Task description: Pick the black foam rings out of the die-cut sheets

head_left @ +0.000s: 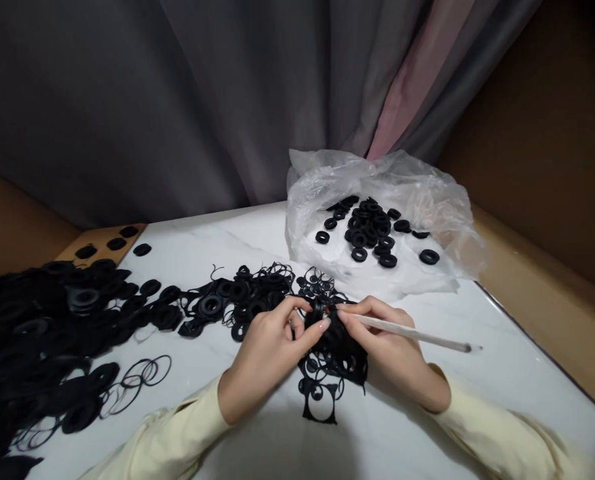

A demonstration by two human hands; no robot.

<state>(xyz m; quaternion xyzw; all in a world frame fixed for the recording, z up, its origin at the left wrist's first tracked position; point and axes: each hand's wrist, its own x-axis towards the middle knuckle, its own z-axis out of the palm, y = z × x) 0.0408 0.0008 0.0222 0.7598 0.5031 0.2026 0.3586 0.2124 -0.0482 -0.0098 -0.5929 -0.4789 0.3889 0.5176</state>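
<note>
My left hand pinches a black rubber ring between thumb and fingers. My right hand grips a slim white pencil; its dark pointed end sticks out to the right, and its other end meets the ring. Fingertips hide part of that contact. Below both hands, on the white table, lies a heap of black rubber scraps with round holes and thin loops. More black rings and trimmings lie just left of my left hand.
A clear plastic bag at the back right holds several black rings. A large black pile covers the left side of the white table. Thin rubber loops lie beside it. Grey curtains hang behind.
</note>
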